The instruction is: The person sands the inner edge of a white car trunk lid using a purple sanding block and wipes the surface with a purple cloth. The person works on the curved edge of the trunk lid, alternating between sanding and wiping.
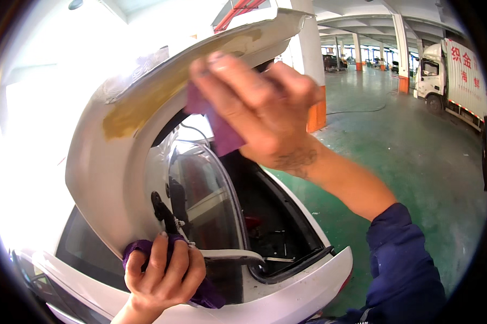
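Note:
A raised pale trunk lid stands in front of me, with a yellow-brown patch of body filler along its edge. My right hand, somewhat blurred, is closed on a thin purple sheet beside the patched panel. Whether that sheet is sandpaper or cloth I cannot tell, nor whether it touches the lid. Lower down, my left hand grips a dark purple cloth at the lid's lower edge, near the black hinge fitting. Its fingers bend over the cloth.
Below the lid lie the open trunk and the rear window of the white car. A white and orange pillar rises behind. At the far right a box truck is parked on the green floor.

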Demonstrator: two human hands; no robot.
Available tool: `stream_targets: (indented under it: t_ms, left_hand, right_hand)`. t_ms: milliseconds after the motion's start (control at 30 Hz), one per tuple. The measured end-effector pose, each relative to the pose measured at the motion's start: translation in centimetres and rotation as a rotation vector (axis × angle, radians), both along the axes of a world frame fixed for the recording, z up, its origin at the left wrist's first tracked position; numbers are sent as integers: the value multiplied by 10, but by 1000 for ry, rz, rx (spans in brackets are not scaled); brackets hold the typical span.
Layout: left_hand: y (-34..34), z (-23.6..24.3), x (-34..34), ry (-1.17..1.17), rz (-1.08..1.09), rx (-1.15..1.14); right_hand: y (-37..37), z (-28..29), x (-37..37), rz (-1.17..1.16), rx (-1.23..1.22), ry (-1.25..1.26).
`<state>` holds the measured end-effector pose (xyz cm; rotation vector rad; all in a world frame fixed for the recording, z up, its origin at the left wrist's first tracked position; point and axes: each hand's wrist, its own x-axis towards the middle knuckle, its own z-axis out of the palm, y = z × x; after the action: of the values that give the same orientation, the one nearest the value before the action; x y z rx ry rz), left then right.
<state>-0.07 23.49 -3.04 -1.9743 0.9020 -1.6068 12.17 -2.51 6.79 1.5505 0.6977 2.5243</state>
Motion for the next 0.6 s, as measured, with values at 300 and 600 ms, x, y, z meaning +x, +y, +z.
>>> stream_targets:
  t_ms: [300, 600]
  left_hand:
    - [8, -11, 4, 1, -52, 65]
    - [6, -12, -2, 71, -66, -5]
  right_hand:
    - [-32, 0, 15, -75, 64, -77]
    - [-39, 5, 16, -181, 35, -80]
